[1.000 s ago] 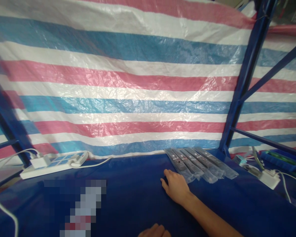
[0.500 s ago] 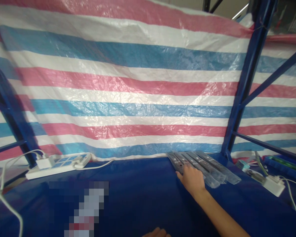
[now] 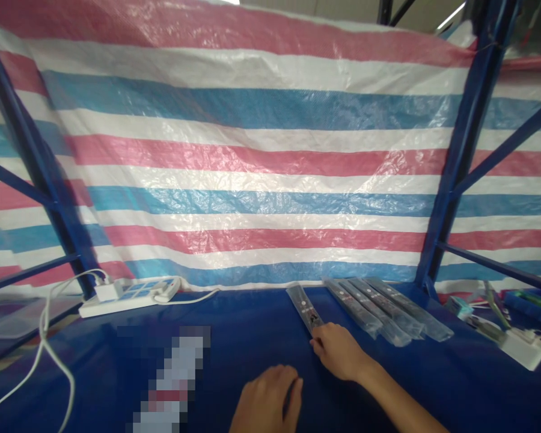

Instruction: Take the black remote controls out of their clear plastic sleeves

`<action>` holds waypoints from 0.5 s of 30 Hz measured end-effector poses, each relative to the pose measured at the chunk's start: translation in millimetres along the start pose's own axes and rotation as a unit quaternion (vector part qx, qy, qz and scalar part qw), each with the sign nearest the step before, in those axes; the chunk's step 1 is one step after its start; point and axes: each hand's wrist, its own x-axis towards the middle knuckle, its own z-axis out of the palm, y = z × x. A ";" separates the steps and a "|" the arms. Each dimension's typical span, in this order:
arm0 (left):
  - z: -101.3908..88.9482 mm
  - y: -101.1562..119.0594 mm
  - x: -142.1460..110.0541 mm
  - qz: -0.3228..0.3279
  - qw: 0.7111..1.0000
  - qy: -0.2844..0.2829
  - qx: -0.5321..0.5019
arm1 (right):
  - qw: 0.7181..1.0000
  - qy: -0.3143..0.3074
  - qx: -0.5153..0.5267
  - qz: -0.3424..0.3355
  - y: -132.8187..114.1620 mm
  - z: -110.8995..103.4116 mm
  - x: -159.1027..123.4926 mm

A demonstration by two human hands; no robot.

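Striped red, white and blue plastic sheet (image 3: 261, 198) behind, flanked by blue metal posts (image 3: 462, 144). Glossy blue table (image 3: 243, 325) below. White power strip (image 3: 128, 300) at its back left corner. Four dark, clear-wrapped packets (image 3: 383, 300) side by side, back right; pale marks, possibly lettering, too small to read. Left hand (image 3: 268, 397) curled, palm hidden; cannot tell if holding. Right hand (image 3: 342, 353) pinching near end of separate slim dark packet (image 3: 304, 307), left of the four.

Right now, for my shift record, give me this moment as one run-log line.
right hand on near end of one packet | left hand nearby, nothing seen in it | other packets side by side
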 end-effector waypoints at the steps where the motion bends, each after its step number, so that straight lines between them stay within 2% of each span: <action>1: -11.1 -2.9 8.7 -0.053 0.998 -0.020 0.008 | 1.000 -0.007 0.019 -0.024 -6.3 0.9 -2.4; 3: -30.2 -10.7 28.6 -0.159 0.984 -0.069 0.044 | 0.995 -0.021 0.061 -0.071 -18.5 2.7 -6.8; 6: -42.9 -31.7 58.3 -0.253 0.952 -0.128 0.114 | 0.985 -0.042 0.120 -0.121 -30.8 4.2 -10.9; 10: -34.0 -67.5 83.7 -0.328 0.923 -0.175 0.096 | 0.964 -0.074 0.191 -0.170 -33.7 5.9 -11.5; 15: -19.9 -94.9 93.1 -0.359 0.907 -0.216 0.042 | 0.946 -0.099 0.242 -0.193 -31.3 10.4 -11.8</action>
